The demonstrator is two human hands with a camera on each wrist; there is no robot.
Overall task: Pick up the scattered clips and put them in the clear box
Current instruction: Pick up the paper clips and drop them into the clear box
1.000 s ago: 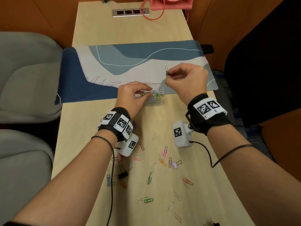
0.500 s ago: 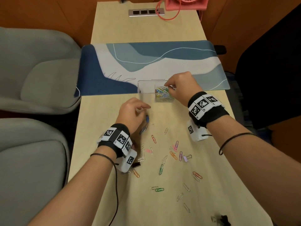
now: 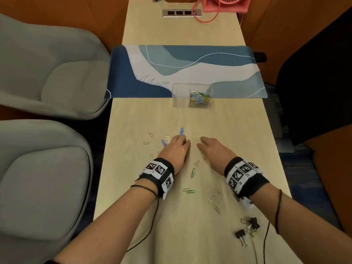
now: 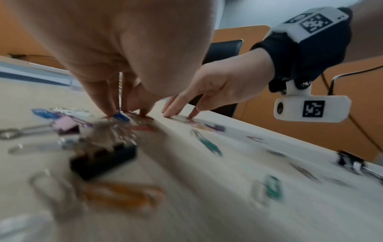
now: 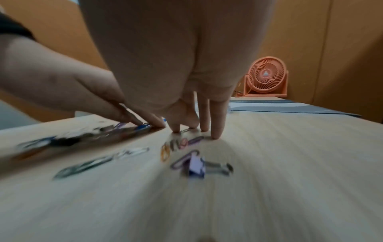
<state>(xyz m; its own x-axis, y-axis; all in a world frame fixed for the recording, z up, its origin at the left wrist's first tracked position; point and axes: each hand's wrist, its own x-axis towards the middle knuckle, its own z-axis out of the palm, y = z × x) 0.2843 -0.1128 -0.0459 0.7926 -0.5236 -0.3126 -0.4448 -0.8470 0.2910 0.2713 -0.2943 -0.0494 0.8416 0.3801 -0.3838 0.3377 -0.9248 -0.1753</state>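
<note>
Fingertips [image 4: 111, 109] of the left hand [image 3: 176, 151] press down on the table [image 3: 238, 130], bunched close around a small blue clip [image 4: 121, 117]. I cannot tell if they have got hold of it yet. The right hand [image 3: 213, 151] has its fingers spread a little, tips touching the wood beside a tiny silver clip [image 5: 185, 130]. It holds nothing that I can see.

A moment ago the right hand was up at the clear box [image 3: 192, 96], dropping a clip in. Now both hands have come back down to the scattered clips [image 3: 193, 172]. So one more clip is in, and I think the next grab is starting.

Clips lie all around the hands: green, blue, silver and orange ones, plus a few black binder clips [image 3: 247, 229] near the right arm. Farther out, the clear box sits at the edge of the blue mat [image 3: 152, 63], well apart from the hands. One side of it has a colourful pile in it. Lots of clips are still left to pick up. A pink fan [image 5: 266, 76] stands at the far end.
</note>
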